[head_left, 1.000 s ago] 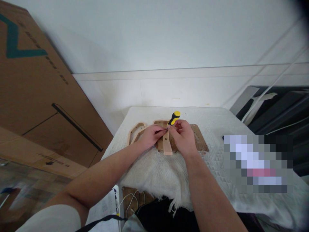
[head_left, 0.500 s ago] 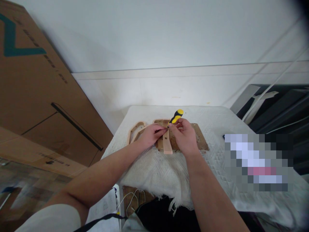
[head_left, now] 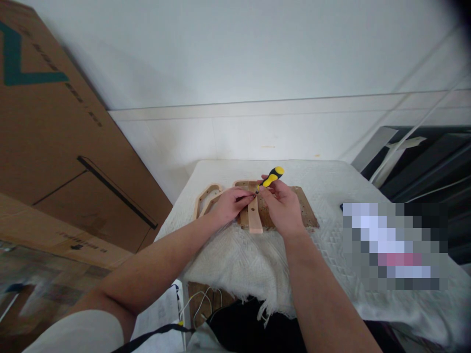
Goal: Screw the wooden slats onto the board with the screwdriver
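On the white cloth (head_left: 331, 184), the right hand (head_left: 286, 208) pinches a screwdriver (head_left: 273, 177) at a wood piece (head_left: 254, 220) over the board (head_left: 307, 211); left hand (head_left: 231, 205) is right there, can't tell if it's gripping anything.

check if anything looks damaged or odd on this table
The board looks worn: dark marks or holes dot it and its near edge seems ragged. The cloth has loose threads at its near edge, perhaps only fringe. I see no spill.

Smooth wood strip (head_left: 254, 223), pitted board (head_left: 307, 214), plastic-looking screwdriver handle (head_left: 275, 174), coarse woven cloth (head_left: 333, 184); matt cardboard box (head_left: 62, 132) at nine o'clock, smooth wall (head_left: 235, 59) at twelve
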`<action>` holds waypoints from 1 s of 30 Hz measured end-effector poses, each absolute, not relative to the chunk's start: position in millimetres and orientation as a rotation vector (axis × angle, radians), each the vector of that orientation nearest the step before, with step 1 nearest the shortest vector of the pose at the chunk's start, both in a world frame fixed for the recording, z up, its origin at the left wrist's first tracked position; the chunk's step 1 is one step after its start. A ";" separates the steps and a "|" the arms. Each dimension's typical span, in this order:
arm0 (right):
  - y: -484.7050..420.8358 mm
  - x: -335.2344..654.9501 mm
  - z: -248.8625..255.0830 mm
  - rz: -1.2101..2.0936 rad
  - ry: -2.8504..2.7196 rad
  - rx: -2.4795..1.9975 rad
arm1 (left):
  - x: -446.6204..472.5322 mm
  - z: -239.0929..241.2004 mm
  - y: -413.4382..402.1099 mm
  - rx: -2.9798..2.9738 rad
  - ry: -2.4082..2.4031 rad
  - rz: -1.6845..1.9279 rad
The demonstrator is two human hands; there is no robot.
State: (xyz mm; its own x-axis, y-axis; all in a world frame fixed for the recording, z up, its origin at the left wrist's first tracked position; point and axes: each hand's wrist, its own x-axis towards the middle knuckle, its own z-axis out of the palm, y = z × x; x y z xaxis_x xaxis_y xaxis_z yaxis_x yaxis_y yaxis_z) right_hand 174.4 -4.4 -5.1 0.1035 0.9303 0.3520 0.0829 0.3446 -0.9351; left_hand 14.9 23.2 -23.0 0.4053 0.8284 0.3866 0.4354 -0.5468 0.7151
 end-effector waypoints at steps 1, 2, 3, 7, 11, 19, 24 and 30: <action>-3.2 174.7 -6.2 0.797 -1.304 -1.073 | 14.7 -22.6 23.1 2.161 1.069 1.009; -2.1 174.8 -7.3 0.763 -1.291 -1.107 | 14.6 -22.2 22.9 2.170 1.065 1.005; -1.1 174.9 -8.2 0.739 -1.282 -1.131 | 14.4 -21.7 22.8 2.180 1.060 0.999; -1.2 174.0 -9.0 0.805 -1.240 -1.073 | 14.1 -21.6 23.2 2.199 1.068 0.979; -5.2 172.3 -5.4 0.892 -1.193 -0.966 | 13.7 -24.8 24.5 2.185 1.066 0.997; -2.5 172.4 -7.1 0.896 -1.241 -0.993 | 13.8 -25.4 25.6 2.207 1.036 0.974; -2.4 171.7 -9.0 0.958 -1.190 -0.883 | 14.0 -25.2 25.7 2.207 1.044 0.989; -0.8 172.6 -8.5 0.909 -1.203 -0.985 | 14.5 -24.1 24.2 2.218 1.054 0.995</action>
